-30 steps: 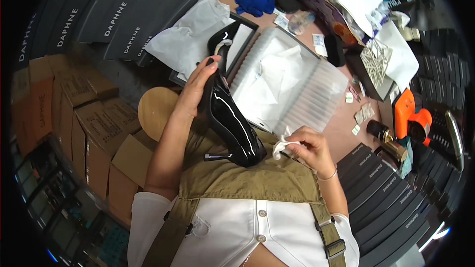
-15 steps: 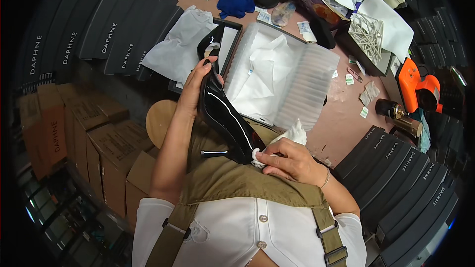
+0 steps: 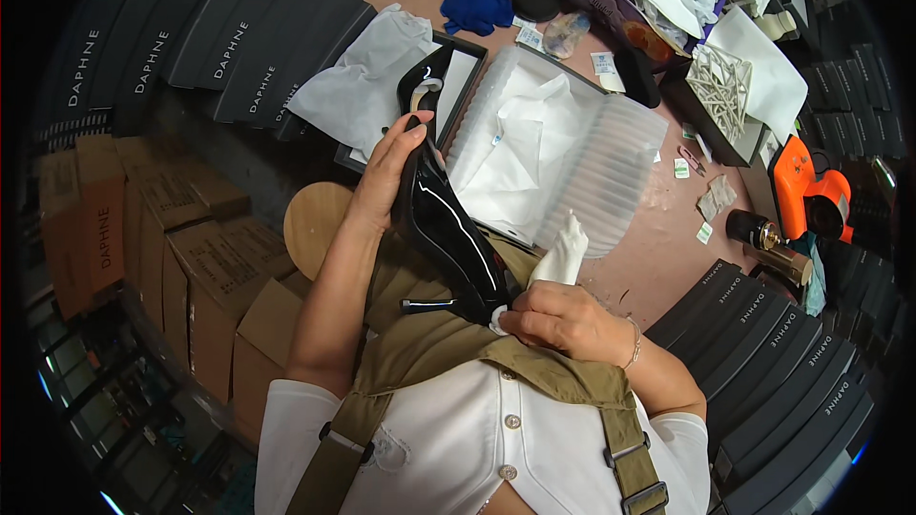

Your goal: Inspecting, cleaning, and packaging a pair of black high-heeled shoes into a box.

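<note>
A glossy black high-heeled shoe (image 3: 448, 229) lies slantwise above my lap, its thin heel sticking out to the left. My left hand (image 3: 389, 172) is closed round the far end of this shoe. At the near end, my right hand (image 3: 563, 318) pinches a white cloth (image 3: 567, 250) and presses part of it against the shoe's back edge. The cloth's loose end sticks up beyond my knuckles. Just past my left fingers, a second black shoe (image 3: 426, 72) rests over a dark shoebox (image 3: 470, 59) beside white tissue paper (image 3: 367, 72).
An open box part with ribbed translucent wrap (image 3: 611, 167) and tissue lies on the pink table (image 3: 625, 284). Black shoeboxes (image 3: 763, 353) are stacked on both sides. A box of white sticks (image 3: 718, 95), an orange tool (image 3: 806, 181) and a blue cloth (image 3: 477, 10) stand farther off.
My right hand has curled further round the white cloth, whose loose end now points up more. The view has shifted slightly, while my left hand keeps its hold on the shoe.
</note>
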A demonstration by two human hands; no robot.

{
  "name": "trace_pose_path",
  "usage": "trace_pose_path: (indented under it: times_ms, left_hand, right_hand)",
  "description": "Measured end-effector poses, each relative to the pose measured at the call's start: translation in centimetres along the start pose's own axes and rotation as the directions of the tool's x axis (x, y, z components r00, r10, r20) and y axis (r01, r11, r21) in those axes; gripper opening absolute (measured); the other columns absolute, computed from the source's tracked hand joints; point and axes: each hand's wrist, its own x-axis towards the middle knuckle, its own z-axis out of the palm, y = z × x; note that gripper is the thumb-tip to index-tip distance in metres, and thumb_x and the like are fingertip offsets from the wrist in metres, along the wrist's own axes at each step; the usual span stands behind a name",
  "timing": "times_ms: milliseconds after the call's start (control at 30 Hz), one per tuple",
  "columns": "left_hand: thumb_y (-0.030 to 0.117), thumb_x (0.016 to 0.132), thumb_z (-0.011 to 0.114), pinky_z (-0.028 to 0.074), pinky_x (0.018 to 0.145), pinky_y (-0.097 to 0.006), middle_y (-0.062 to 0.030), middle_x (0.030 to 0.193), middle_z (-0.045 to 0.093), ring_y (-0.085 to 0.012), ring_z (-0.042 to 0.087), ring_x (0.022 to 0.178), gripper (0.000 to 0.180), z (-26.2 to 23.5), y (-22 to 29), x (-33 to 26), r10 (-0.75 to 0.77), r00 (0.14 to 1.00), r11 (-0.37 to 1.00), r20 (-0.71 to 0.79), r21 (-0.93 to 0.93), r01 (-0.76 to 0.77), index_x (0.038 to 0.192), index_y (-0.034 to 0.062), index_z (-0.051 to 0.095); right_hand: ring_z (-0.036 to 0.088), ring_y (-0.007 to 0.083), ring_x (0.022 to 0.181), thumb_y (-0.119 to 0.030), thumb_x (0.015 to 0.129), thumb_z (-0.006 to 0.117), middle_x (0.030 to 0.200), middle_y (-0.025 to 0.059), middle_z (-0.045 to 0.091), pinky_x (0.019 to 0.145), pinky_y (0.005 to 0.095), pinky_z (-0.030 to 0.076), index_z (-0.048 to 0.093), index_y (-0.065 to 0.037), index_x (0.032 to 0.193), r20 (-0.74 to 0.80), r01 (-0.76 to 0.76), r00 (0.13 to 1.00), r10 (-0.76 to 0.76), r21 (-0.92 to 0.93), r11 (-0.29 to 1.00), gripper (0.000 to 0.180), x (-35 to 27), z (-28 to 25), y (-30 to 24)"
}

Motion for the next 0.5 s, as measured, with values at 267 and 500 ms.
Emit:
trace_pose_path:
  times_ms: [267,500]
  left_hand:
    - [0.031,0.094,0.047,0.051,0.051,-0.024,-0.0067,0.073,0.061,-0.0112,0.059,0.054,0.044,0.7,0.9,-0.1,0.01,1.0,1.0,0.018,0.024,-0.01,0.131,0.0064,0.045]
    - [0.03,0.094,0.047,0.05,0.052,-0.023,-0.0068,0.073,0.061,-0.0098,0.058,0.055,0.044,1.0,1.3,0.0,0.017,0.999,0.999,0.035,0.034,-0.018,0.131,0.006,0.044]
  right_hand:
    - [0.056,0.0234,0.075,-0.006,0.075,0.062,0.083,0.0084,0.053,0.064,0.0329,0.049,0.062,0.001,0.096,-0.038,0.015,0.999,-0.018,-0.079,0.997,0.022,0.7,0.7,0.2]
    - [0.056,0.0238,0.072,-0.006,0.074,0.064,0.08,0.0076,0.052,0.062,0.0341,0.048,0.061,-0.002,0.087,-0.098,-0.027,0.995,0.017,-0.101,0.995,0.014,2.6,0.6,0.5]
